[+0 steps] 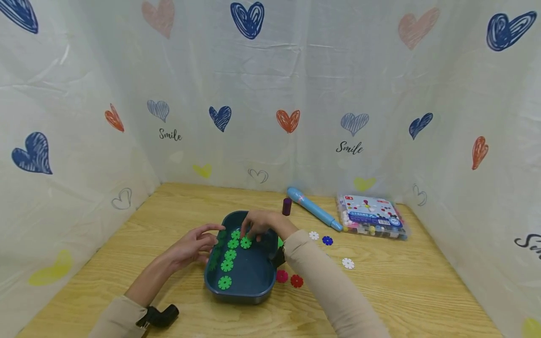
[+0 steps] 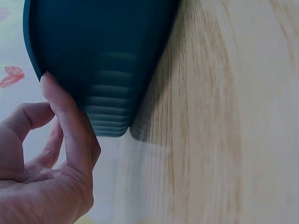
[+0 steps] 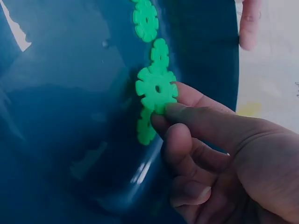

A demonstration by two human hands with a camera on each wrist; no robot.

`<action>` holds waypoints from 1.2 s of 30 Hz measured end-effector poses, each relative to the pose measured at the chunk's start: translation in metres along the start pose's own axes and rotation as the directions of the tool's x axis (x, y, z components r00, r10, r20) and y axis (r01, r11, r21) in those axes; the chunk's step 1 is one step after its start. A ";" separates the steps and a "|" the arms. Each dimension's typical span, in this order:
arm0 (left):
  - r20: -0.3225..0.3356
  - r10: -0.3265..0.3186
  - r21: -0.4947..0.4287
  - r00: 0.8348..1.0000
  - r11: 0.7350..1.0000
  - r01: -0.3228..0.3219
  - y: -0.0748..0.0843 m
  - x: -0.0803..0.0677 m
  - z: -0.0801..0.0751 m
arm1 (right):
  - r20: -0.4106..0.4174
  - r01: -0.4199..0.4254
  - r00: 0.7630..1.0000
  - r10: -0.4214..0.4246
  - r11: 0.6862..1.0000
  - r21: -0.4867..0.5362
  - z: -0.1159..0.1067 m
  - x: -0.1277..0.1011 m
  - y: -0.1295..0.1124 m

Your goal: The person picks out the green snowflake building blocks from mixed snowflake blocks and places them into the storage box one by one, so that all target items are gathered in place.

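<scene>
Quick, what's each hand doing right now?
Left hand: open, a fingertip touching the outside of the blue tray.
Right hand: pinching a green snowflake disc inside the tray.

Light wood-grain table (image 1: 422,300), boxed in on three sides by a white sheet backdrop (image 1: 296,70), wrinkled, hanging down to the table edge. Print on it: scribbled hearts in dark blue, orange, pale pink, yellow, some outline-only, plus the word "Smile" in black script twice on the back panel. Lighting even and soft, only faint shadows on the wood.
</scene>
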State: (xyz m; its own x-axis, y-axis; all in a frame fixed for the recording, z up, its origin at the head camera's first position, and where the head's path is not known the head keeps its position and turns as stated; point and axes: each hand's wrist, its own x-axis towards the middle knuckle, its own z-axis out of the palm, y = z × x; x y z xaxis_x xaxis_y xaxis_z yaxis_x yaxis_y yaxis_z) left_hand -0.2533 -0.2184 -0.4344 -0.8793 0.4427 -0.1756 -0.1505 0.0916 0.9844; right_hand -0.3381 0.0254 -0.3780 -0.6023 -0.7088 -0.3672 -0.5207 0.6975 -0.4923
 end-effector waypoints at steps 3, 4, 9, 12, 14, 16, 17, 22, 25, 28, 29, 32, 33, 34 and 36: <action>-0.002 0.002 -0.005 1.000 1.000 -0.002 -0.001 0.000 0.000 | 0.006 -0.006 1.000 0.006 1.000 -0.002 0.002 0.002 -0.001; -0.003 0.002 -0.007 1.000 1.000 -0.002 -0.001 0.000 0.000 | 0.006 -0.009 1.000 0.009 1.000 -0.002 0.003 0.002 -0.001; -0.006 0.006 -0.003 1.000 1.000 -0.006 -0.001 -0.001 0.000 | -0.005 -0.013 1.000 0.013 1.000 -0.003 0.002 0.003 0.001; -0.002 0.006 0.000 1.000 1.000 -0.006 -0.001 -0.001 0.000 | -0.011 -0.014 1.000 0.014 1.000 -0.003 -0.002 0.000 0.002; -0.001 0.005 0.001 1.000 1.000 -0.005 -0.001 -0.001 0.000 | -0.017 -0.009 1.000 0.009 1.000 -0.008 -0.007 -0.005 0.003; -0.003 0.002 -0.002 1.000 1.000 -0.002 -0.001 -0.001 0.000 | -0.021 0.003 1.000 -0.003 1.000 -0.003 -0.014 -0.012 0.004; -0.004 0.001 -0.004 1.000 1.000 -0.001 -0.001 -0.001 0.000 | -0.022 0.016 1.000 -0.016 1.000 -0.004 -0.017 -0.016 0.004; -0.015 -0.003 -0.004 1.000 1.000 0.003 0.001 -0.001 0.000 | -0.062 0.092 0.994 -0.094 0.995 -0.032 -0.031 -0.043 0.013; -0.023 -0.006 0.002 1.000 1.000 0.006 0.003 -0.001 0.000 | -0.106 0.121 0.986 -0.128 0.990 -0.069 -0.036 -0.059 0.021; -0.027 -0.009 0.003 1.000 1.000 0.009 0.004 -0.002 0.000 | -0.143 0.135 0.978 -0.149 0.985 -0.104 -0.037 -0.075 0.029; -0.026 -0.009 0.001 1.000 1.000 0.009 0.004 -0.002 0.000 | -0.150 0.132 0.978 -0.147 0.985 -0.106 -0.037 -0.081 0.032; -0.020 -0.011 -0.010 1.000 1.000 0.010 0.003 -0.002 0.000 | -0.161 0.135 0.975 -0.152 0.985 -0.112 -0.033 -0.096 0.040; -0.018 -0.010 -0.012 1.000 1.000 0.010 0.003 -0.002 0.000 | -0.165 0.133 0.975 -0.150 0.985 -0.108 -0.031 -0.100 0.043; -0.016 -0.011 -0.014 1.000 1.000 0.010 0.002 -0.002 0.001 | -0.172 0.128 0.975 -0.144 0.987 -0.102 -0.028 -0.105 0.045; -0.015 -0.009 -0.012 1.000 1.000 0.009 0.002 -0.001 0.001 | -0.187 0.120 0.973 -0.135 0.989 -0.089 -0.022 -0.113 0.051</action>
State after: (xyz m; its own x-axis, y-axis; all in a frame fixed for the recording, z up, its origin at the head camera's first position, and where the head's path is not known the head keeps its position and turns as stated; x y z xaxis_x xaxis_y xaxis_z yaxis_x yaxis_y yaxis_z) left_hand -0.2521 -0.2176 -0.4327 -0.8843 0.4288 -0.1845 -0.1638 0.0852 0.9828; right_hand -0.3102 0.1436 -0.3441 -0.6286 -0.7644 -0.1432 -0.6414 0.6137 -0.4605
